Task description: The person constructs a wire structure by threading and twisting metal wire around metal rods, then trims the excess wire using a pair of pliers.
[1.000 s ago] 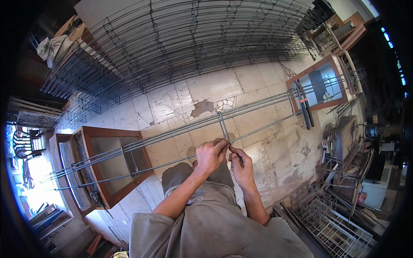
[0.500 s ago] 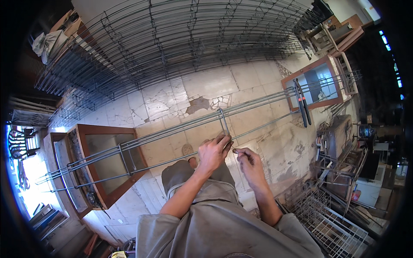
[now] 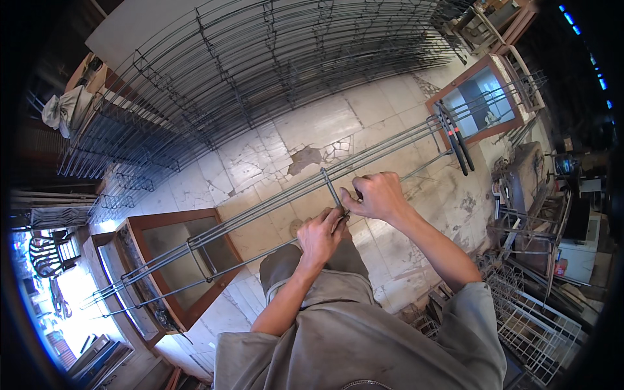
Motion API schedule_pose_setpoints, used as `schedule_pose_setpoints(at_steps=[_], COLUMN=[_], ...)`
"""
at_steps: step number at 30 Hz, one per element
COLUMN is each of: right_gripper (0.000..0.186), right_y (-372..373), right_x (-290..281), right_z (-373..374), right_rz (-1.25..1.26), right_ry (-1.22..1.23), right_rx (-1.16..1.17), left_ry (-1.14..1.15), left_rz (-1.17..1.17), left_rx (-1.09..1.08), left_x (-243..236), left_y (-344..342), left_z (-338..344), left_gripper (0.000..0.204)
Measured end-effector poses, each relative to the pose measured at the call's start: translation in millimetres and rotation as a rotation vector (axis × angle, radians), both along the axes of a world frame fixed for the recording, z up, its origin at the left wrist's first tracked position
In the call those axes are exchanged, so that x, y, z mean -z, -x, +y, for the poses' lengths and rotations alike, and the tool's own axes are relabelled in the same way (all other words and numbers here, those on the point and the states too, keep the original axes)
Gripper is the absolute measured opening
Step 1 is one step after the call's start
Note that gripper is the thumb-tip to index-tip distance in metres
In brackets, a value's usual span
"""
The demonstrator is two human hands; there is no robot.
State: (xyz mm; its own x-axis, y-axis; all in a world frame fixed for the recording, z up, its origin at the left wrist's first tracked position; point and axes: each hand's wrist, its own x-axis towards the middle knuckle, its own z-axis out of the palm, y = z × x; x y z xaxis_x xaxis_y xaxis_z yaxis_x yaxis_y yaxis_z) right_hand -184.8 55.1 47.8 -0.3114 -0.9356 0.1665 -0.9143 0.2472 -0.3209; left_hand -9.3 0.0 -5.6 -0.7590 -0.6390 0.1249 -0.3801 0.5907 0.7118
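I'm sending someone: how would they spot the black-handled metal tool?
Follow the central grey metal-rod frame right to the brown wooden-framed glass panel. At its left edge, the black-handled metal tool crosses the frame, set apart by red bands.

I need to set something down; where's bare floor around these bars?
Bare floor shows between the bar frame and stacked wire cages, and between the right forearm and long-handled tool. Crowded: lower right, with wire racks.
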Motion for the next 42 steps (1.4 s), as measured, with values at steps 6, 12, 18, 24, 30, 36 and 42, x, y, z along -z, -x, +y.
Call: schedule_pose_setpoints(at_steps=[6,12,18,24,30,36,42], right_gripper=[0.034,0.027,0.019,0.027,0.025,0.023,0.018], right_y=[-1,19,25,23,16,17,13], right_x=[13,29,48,47,34,48,60], right_z=[-28,-26,-26,-27,-9,-5,-7], right_rz=[0.102,0.121,0.145,0.119,0.009,0.094,0.111], right_ry=[0.271,0.249,0.226,0.336,0.136,0.108,0.087], right_rx=[-0.216,-0.167,-0.209,-0.154,-0.032,-0.076,-0.020], left_ry=[0.083,0.015,-0.037,-0.094,-0.081,-0.114,-0.133], left_rz=[0.028,-0.024,-0.051,-0.095,-0.115,-0.124,-0.097], left_rx=[0.021,0.001,-0.003,-0.005,-0.015,-0.009,-0.021], left_x=[2,-4,-2,-10,-10,-15,-17], left_y=[2,3,3,6,5,5,5], left_z=[-3,-4,-4,-4,0,1,-1], left_gripper=[0.014,0.015,0.018,0.015,0.015,0.013,0.012])
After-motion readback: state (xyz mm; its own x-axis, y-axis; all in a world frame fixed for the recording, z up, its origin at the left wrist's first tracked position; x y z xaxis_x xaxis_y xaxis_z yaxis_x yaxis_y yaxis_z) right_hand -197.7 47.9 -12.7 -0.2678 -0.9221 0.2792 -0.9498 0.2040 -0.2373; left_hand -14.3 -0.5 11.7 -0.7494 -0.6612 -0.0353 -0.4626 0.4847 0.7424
